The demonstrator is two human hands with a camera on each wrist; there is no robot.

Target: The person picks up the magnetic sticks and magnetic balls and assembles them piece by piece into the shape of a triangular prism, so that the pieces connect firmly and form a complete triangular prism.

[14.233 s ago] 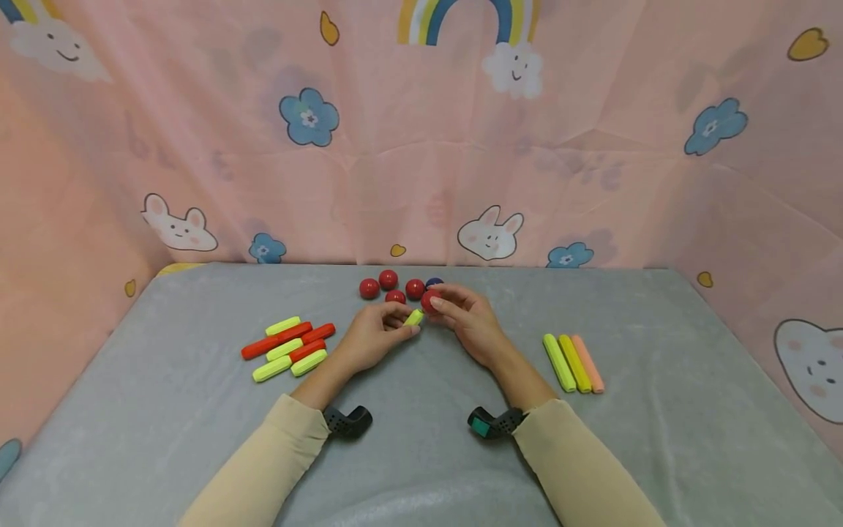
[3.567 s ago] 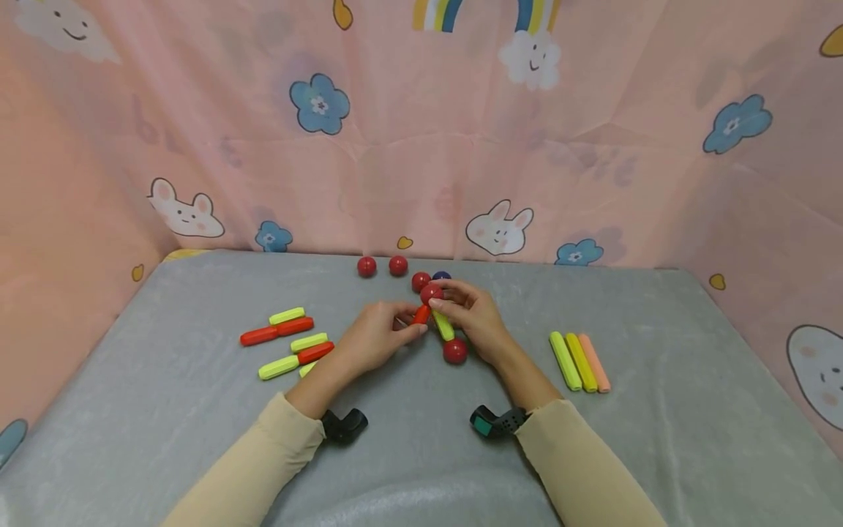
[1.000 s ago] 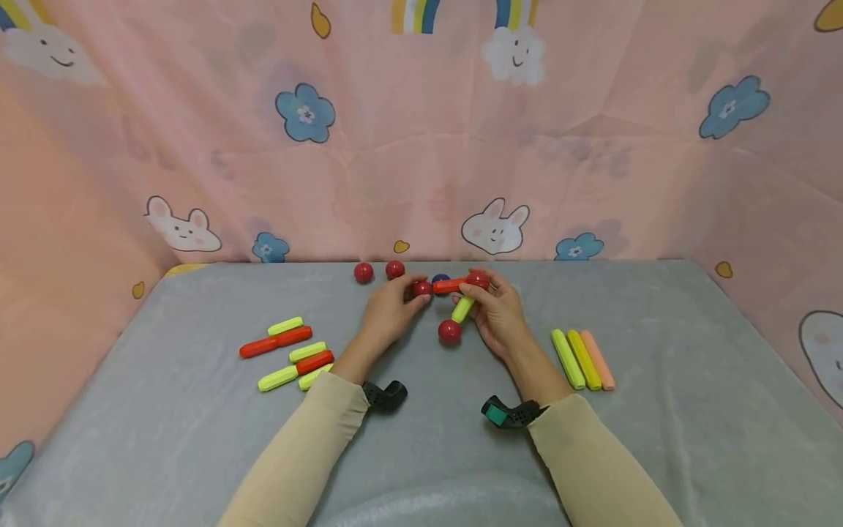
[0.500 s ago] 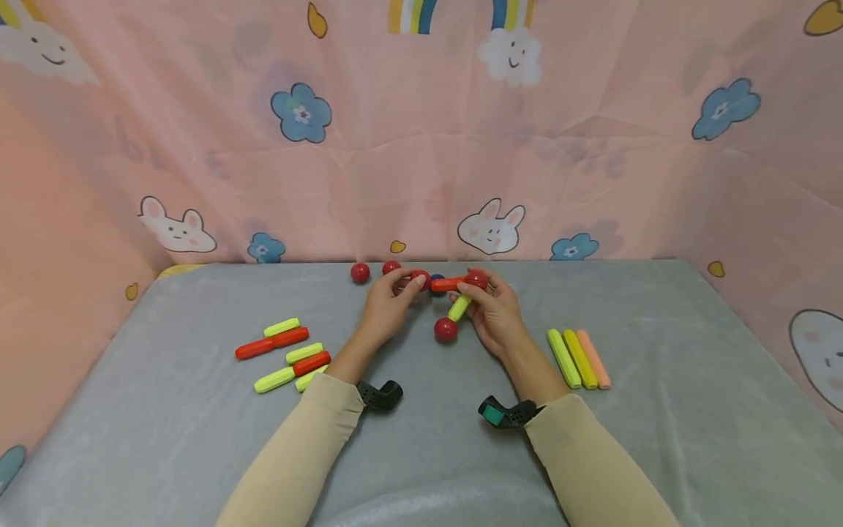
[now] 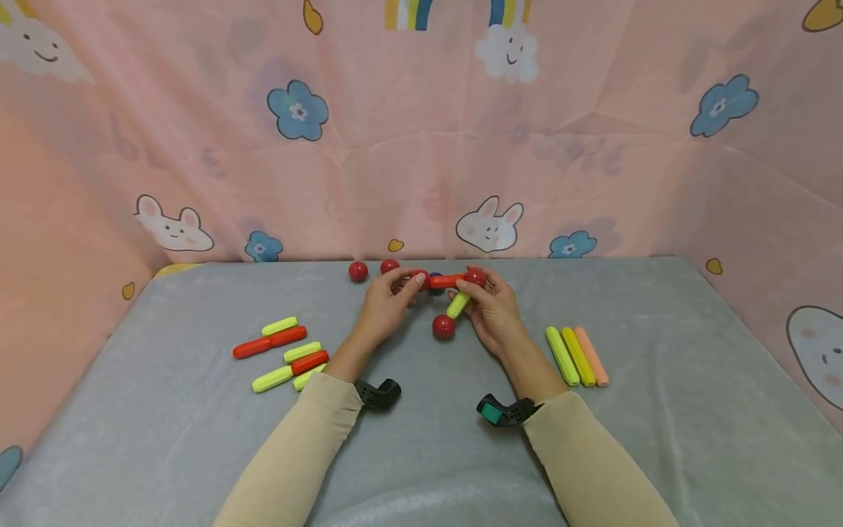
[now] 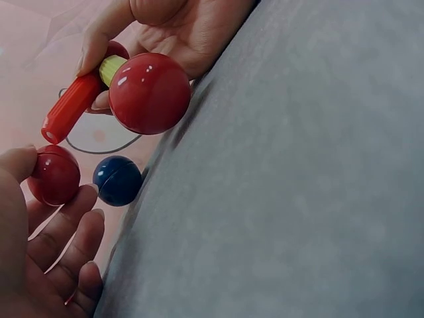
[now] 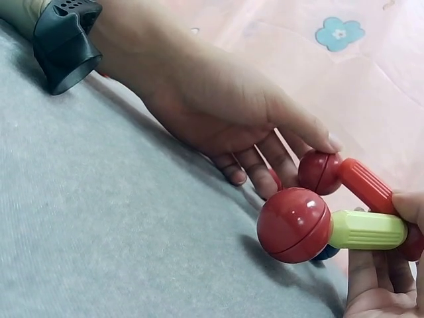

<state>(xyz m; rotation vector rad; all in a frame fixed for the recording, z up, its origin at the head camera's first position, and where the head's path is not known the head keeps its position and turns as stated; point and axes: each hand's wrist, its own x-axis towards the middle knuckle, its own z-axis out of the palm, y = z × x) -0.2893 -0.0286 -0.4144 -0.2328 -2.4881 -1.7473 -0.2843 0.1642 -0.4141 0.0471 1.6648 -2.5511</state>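
The left hand [image 5: 384, 301] pinches a red ball [image 6: 54, 175] at the tip of a red rod [image 5: 446, 281] over the table [image 5: 428, 454], while the right hand [image 5: 495, 313] grips the corner ball [image 5: 475, 276] joining that rod to a yellow-green rod [image 7: 368, 230], apparently to align ball and rod.

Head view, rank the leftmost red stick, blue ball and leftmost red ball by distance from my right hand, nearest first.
From your right hand:
1. Blue ball, slightly left.
2. Leftmost red ball, further left, toward the back.
3. Leftmost red stick, furthest left.
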